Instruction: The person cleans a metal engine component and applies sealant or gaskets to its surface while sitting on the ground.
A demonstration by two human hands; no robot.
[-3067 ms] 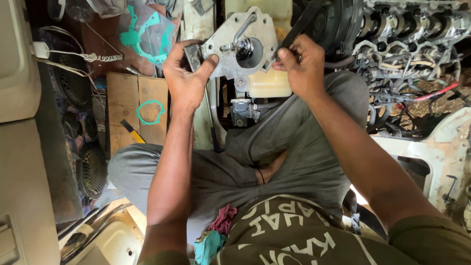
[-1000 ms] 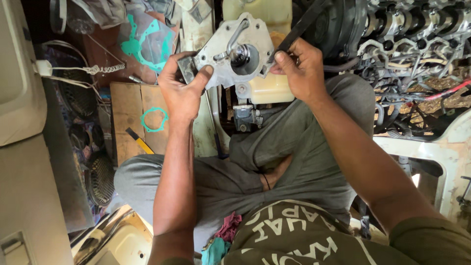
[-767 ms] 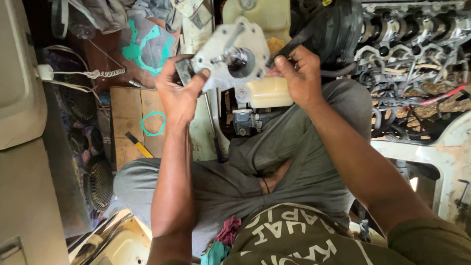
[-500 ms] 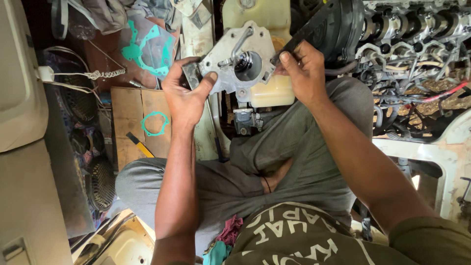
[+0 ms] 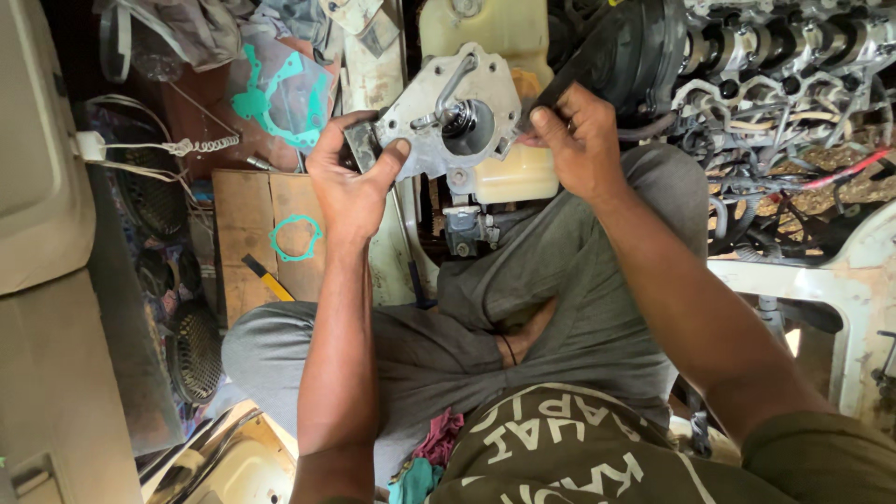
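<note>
I hold a grey cast-metal pump housing (image 5: pixel 446 117) with a round bore and a shaft in its middle, out in front of my crossed legs. My left hand (image 5: pixel 350 182) grips its left edge, thumb over the face. My right hand (image 5: pixel 574 140) pinches its right edge and touches a black flat piece (image 5: pixel 583 70) that runs up and away behind it. A cream plastic tank (image 5: pixel 511 177) sits just behind and below the housing.
A teal ring gasket (image 5: pixel 296 238) lies on a wooden board (image 5: pixel 252 233) at left, with a larger teal gasket (image 5: pixel 280 89) further away. An engine with hoses and wires (image 5: pixel 784 103) fills the upper right. A white panel (image 5: pixel 42 159) borders the left side.
Both hands stayed on the housing, tilting and shifting it slightly. The view has drifted a little, nothing was let go.
</note>
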